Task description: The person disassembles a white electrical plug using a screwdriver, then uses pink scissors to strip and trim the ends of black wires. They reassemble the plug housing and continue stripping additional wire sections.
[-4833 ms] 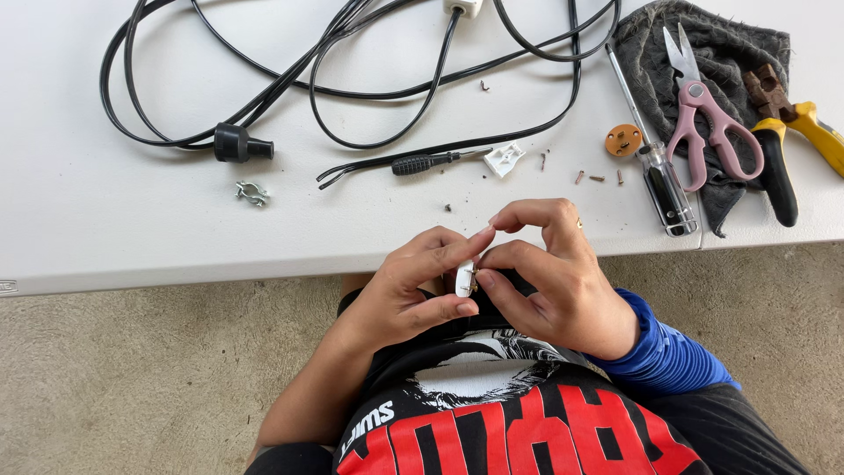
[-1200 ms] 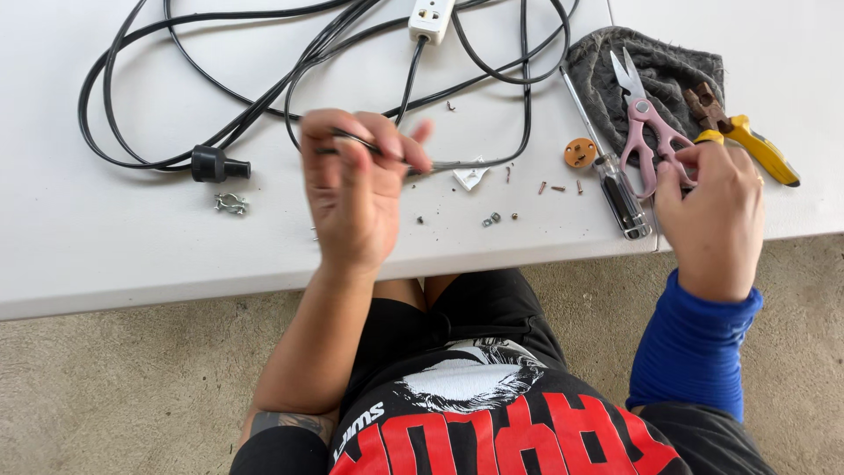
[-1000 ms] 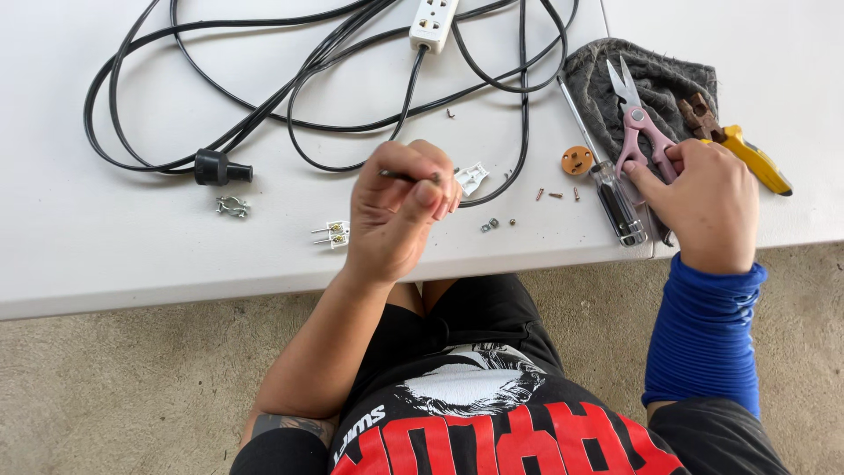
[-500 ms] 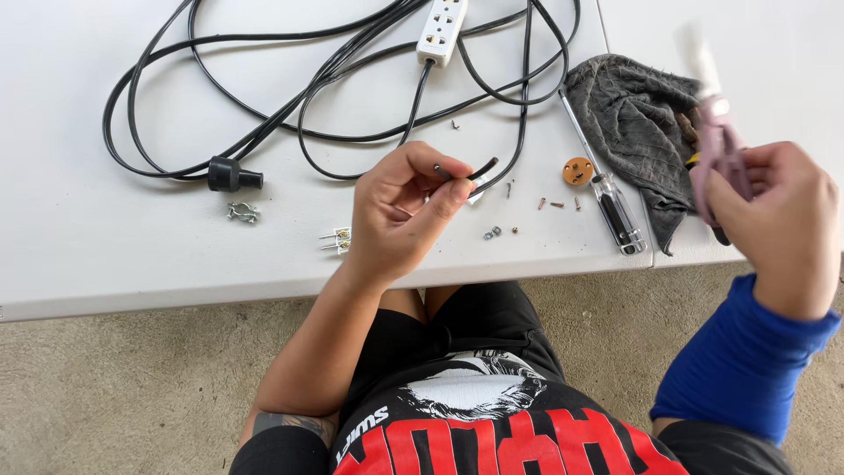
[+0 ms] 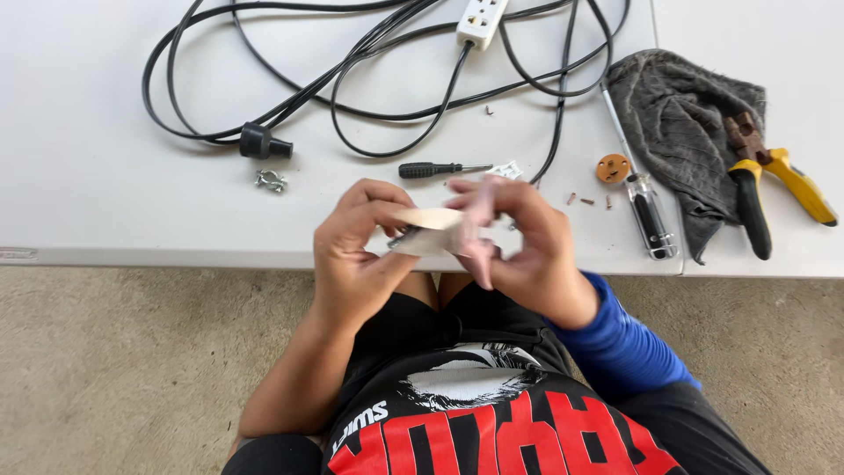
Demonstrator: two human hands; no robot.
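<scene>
Left hand (image 5: 360,251) pinches cable end (image 5: 403,236); right hand (image 5: 519,242) grips blurred pink scissors (image 5: 479,220). Small screwdriver (image 5: 431,170) at 12 o'clock on table (image 5: 105,132).

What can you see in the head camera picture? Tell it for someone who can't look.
Two bare hands, the left hand and the right hand, meet over the edge of a white table, with blurred pink-handled scissors between them. Behind lie a black cord, a screwdriver, a grey rag and yellow pliers.
</scene>
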